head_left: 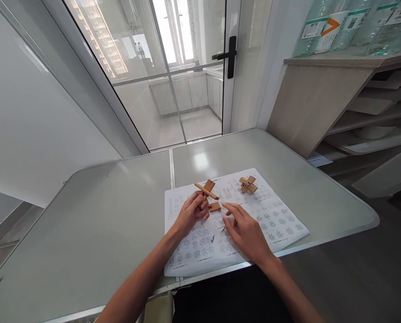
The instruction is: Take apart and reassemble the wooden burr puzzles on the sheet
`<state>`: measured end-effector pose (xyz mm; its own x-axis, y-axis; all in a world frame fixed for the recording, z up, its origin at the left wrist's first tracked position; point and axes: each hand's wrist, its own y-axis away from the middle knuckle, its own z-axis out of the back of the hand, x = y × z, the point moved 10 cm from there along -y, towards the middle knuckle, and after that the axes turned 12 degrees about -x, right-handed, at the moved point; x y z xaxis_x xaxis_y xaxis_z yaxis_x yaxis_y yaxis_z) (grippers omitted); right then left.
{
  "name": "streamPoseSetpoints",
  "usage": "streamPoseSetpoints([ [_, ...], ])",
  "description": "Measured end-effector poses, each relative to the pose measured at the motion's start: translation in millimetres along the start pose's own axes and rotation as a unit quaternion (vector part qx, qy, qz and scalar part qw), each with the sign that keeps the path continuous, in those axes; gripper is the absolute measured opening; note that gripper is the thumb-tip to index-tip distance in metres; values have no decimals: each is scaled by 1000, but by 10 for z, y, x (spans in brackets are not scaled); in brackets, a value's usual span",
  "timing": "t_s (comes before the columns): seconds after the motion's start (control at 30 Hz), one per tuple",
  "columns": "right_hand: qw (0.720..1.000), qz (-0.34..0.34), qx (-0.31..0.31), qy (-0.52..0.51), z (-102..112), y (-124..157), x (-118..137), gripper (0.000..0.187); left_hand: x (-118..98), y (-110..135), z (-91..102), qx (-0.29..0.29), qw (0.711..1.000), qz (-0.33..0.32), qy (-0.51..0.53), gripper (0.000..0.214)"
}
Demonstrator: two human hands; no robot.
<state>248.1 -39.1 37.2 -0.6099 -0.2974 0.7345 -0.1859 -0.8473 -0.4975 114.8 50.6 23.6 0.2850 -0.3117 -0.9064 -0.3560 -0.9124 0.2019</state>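
Note:
My left hand [192, 211] is closed around a partly joined set of wooden puzzle pieces [208, 187], held above a printed sheet. One flat piece points up and away, and a thin stick crosses it at a slant. Just beyond my left fingers is another wooden piece with a dark notch [214, 207]; whether it is held or lies on the paper I cannot tell. My right hand [242, 226] hovers to the right of it, fingers apart and holding nothing. Farther back on the right, an assembled wooden burr puzzle [248, 184] with a dark mark rests on the sheet.
The printed paper sheet [190, 264] with rows of puzzle diagrams lies on the grey table [102, 233]. Behind the table is a glass door with a black handle [231, 57]. At the right, a wooden shelf [321, 98] bears several large plastic bottles [341, 31].

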Motion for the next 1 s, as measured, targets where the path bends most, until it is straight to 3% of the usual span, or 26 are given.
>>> streamPoseSetpoints([
  [0.1,998,65,8,26,-41,-88,130,43,15,-13,13,-4,1000,0,-2,33],
  [0.23,993,97,34,65,-178,-238,162,39,29,-23,17,4,1000,-7,-6,34],
  [0.47,988,70,82,107,-427,-338,5,18,18,-34,22,13,1000,-15,-5,32],
  [0.57,989,61,82,106,-409,-308,-14,7,0,-23,9,10,1000,-14,-6,32],
  [0.67,992,47,75,84,-308,-279,-3,12,-31,-13,7,-2,1000,-19,1,33],
  [0.77,999,-9,43,31,-106,-288,-41,18,-42,-4,11,-11,1000,-19,5,33],
  [0.87,988,-130,-2,-87,100,-286,-174,27,-24,1,7,-10,1000,-9,9,33],
  [1.0,909,-286,-49,-298,166,-193,-296,36,8,1,-6,-1,1000,0,8,35],
])
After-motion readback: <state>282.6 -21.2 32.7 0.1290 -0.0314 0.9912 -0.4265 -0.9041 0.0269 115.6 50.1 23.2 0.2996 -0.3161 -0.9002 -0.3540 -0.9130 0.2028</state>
